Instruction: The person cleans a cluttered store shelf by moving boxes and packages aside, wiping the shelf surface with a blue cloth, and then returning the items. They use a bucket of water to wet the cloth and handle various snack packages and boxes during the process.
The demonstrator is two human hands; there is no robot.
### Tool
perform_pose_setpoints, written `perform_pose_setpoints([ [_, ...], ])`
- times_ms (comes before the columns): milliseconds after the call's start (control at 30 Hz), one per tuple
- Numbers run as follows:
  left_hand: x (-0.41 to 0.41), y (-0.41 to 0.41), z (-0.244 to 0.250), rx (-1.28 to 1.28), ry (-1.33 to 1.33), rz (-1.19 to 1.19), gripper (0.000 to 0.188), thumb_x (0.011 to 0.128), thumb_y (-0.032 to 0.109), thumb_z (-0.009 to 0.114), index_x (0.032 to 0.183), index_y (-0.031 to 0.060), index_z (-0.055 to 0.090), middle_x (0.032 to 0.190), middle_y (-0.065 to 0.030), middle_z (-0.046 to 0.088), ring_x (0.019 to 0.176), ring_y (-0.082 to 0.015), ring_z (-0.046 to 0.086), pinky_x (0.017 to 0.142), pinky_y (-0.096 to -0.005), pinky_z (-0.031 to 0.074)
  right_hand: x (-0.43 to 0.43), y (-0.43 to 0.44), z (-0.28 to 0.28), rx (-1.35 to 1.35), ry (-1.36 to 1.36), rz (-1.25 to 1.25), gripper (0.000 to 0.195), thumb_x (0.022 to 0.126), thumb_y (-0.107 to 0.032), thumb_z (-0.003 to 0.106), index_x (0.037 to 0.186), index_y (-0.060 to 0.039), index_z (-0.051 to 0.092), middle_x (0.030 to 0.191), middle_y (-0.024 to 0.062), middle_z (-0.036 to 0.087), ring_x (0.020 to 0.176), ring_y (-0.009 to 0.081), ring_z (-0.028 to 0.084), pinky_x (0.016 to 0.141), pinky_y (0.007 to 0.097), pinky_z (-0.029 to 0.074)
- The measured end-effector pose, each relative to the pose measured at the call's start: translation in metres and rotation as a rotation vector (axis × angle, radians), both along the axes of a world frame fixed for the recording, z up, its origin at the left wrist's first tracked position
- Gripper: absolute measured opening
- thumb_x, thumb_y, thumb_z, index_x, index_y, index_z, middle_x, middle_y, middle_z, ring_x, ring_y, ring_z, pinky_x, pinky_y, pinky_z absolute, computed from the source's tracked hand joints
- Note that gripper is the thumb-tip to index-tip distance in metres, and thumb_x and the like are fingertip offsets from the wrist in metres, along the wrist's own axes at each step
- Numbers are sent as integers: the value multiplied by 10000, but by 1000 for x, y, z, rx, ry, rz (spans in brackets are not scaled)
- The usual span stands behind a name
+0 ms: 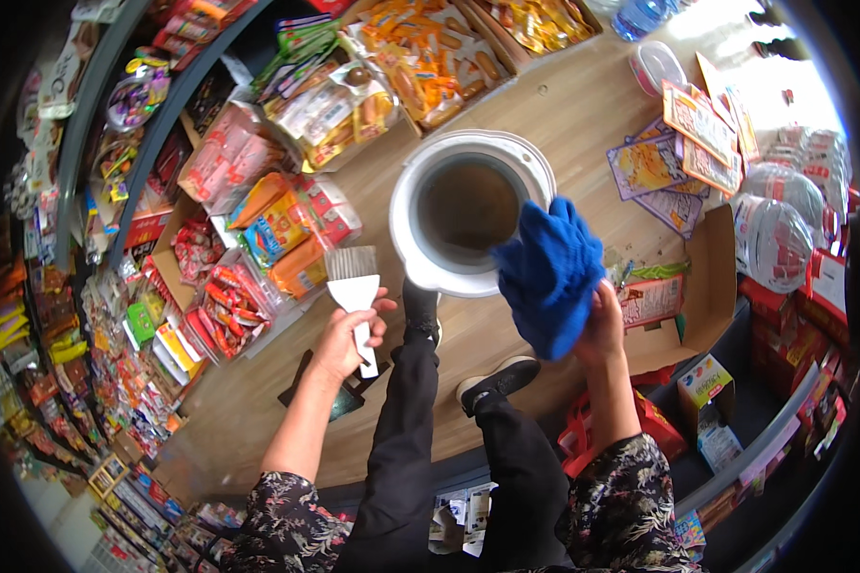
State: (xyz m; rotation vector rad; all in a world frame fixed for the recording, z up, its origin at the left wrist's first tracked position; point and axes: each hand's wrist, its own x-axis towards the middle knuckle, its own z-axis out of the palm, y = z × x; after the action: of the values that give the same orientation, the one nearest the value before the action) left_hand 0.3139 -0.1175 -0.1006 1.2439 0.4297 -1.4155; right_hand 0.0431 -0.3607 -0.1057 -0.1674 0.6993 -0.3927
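Note:
My left hand (345, 339) grips the handle of a white flat brush (354, 294), its pale bristles pointing up and away from me. In my right hand (602, 322) is a bunched blue cloth (555, 279), which hangs over the near right rim of a white bucket (403, 247). Murky grey-brown water (469, 204) fills part of the bucket, which stands on the wood-look floor before my feet. The brush is apart from the bucket, to its lower left. The cloth hides part of the rim.
Open boxes of packaged snacks (430, 57) stand on the floor at left and top. Shelves of goods (136, 129) curve along the left. Several flat printed packets (648, 168), a cardboard box (713, 286) and large plastic bottles (774, 233) lie to the right. A red bag (580, 433) sits by my right arm.

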Motion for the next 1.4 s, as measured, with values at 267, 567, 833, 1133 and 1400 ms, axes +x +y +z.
perform_pose_setpoints([
  [267, -6, 20, -34, 110, -59, -92, 517, 767, -31, 486, 1281, -35, 431, 994, -140, 598, 608, -112, 487, 484, -219, 383, 117, -11, -90, -910, 826, 714, 295, 903, -218, 517, 1069, -3, 630, 961, 142, 660, 815, 327, 634, 792, 438, 505],
  [567, -46, 30, -195, 657, -711, -505, 516, 758, 34, 512, 1268, -21, 464, 1171, -299, 543, 1131, -413, 520, 946, -420, 415, 180, 23, -178, -1641, 1066, 1588, 788, 762, -309, 720, 1425, -342, 295, 1525, 148, 121, 1336, 493, 184, 932, 649, 354],
  [833, -140, -29, -235, 250, -608, -497, 570, 803, 276, 632, 1261, -12, 453, 1226, -237, 517, 1144, -362, 496, 972, -431, 393, 168, -1, -285, -1668, 1126, 1370, 546, 755, -255, 699, 1265, -155, 532, 1330, 170, 463, 1246, 356, 398, 985, 486, 389],
  [1133, -137, -25, -133, -57, 286, -662, 559, 883, 206, 613, 1338, -18, 380, 1177, -148, 554, 959, -196, 584, 856, -316, 479, 154, -18, -108, -1311, 835, 831, 203, 684, -154, 754, 794, -22, 646, 741, 138, 636, 721, 255, 631, 677, 338, 501],
  [1400, -53, -89, -69, -135, 512, -252, 378, 958, 282, 518, 1214, 4, 501, 1074, -158, 628, 1020, -250, 605, 887, -396, 498, 142, 5, -147, -1405, 1049, 905, 200, 752, -50, 634, 896, -34, 496, 908, 202, 550, 916, 396, 523, 719, 464, 475],
])
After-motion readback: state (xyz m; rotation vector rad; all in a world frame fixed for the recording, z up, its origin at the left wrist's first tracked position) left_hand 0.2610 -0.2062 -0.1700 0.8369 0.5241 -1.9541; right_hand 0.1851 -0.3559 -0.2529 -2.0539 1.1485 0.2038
